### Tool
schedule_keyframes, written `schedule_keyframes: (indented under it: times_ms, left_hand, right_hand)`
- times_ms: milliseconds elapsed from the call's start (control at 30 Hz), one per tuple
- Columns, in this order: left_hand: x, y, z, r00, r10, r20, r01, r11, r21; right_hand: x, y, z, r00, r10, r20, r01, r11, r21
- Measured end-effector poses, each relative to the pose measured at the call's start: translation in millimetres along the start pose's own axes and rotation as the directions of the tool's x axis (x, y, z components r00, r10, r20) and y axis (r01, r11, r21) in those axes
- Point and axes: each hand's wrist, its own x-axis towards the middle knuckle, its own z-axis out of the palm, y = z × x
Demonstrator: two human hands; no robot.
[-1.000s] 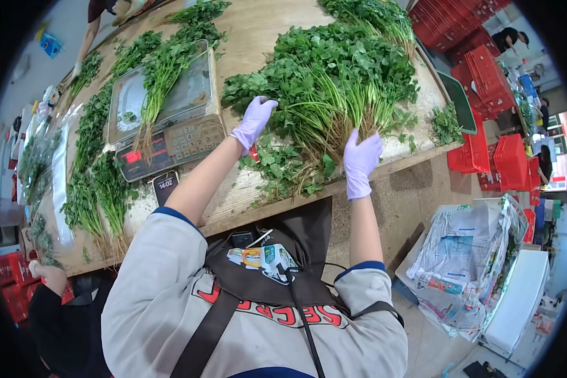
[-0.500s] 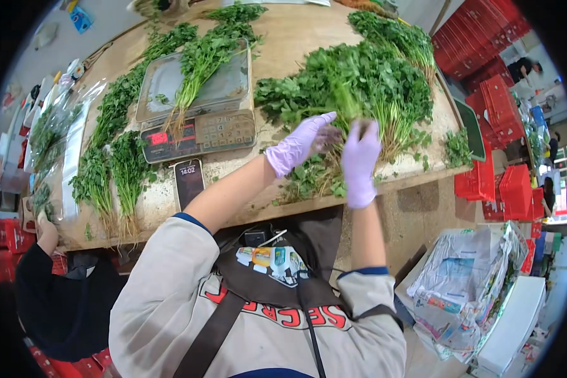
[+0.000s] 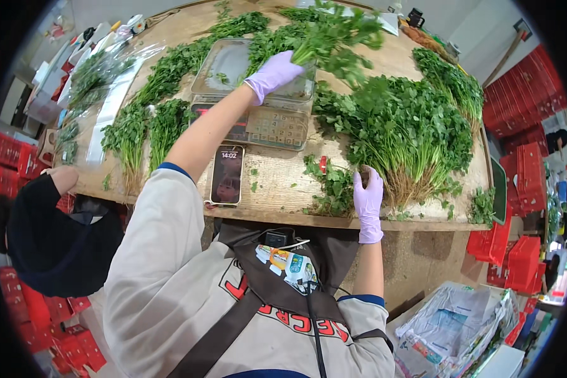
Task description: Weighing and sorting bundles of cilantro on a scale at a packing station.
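Note:
My left hand (image 3: pixel 274 74), in a purple glove, is closed round the stem end of a bunch of leafy greens (image 3: pixel 343 41), held above the scale with its leaves pointing right. Another bunch (image 3: pixel 264 47) lies on the tray of the digital scale (image 3: pixel 277 127), partly hidden by my left hand. My right hand (image 3: pixel 367 198), also gloved, is by the table's front edge beside the roots of a big pile of greens (image 3: pixel 409 135). Its thumb and forefinger are apart, the fingertips look soiled, and I make out nothing held. Loose leaves (image 3: pixel 334 189) lie left of it.
A phone (image 3: pixel 227 173) lies before the scale. More bunches (image 3: pixel 129 135) line the table's left side, near bagged greens (image 3: pixel 94 82). A co-worker's dark sleeve (image 3: pixel 31 208) is at the left edge. Red crates (image 3: pixel 520 261) and a lined box (image 3: pixel 453 321) stand at the right.
My left hand has moved from the pile up and left over the scale, carrying a bunch. My right hand has drawn back toward the table's front edge. The view has shifted.

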Motion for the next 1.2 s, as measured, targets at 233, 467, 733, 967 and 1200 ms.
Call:
schedule_keyframes:
  times_ms: [233,467,733,967,1200]
  left_hand:
    - [0.1,-67.7,-43.9,0.982,0.13,-0.135,-0.143,0.985,-0.093]
    - [17.2,-82.7,-122.4,0.979,-0.206,0.001,0.205,0.976,-0.072]
    - [6.6,-77.7,-17.8,0.994,-0.113,0.0,0.106,0.929,0.356]
    - [-27.2,-24.0,24.2,0.946,-0.162,0.279,0.306,0.725,-0.617]
    - [-63.6,-0.2,35.9,0.935,0.031,0.354,0.225,0.719,-0.658]
  right_hand:
    - [-10.7,6.9,7.0,0.995,0.08,0.055,-0.085,0.991,0.099]
    - [-12.4,5.5,19.9,0.989,0.126,0.083,-0.141,0.969,0.203]
    - [-4.2,-35.2,28.4,0.972,0.1,0.213,-0.176,0.911,0.372]
    - [40.1,-115.0,29.6,0.94,0.055,0.337,-0.275,0.708,0.651]
    - [52.0,-148.3,42.1,0.976,-0.09,0.199,-0.031,0.844,0.535]
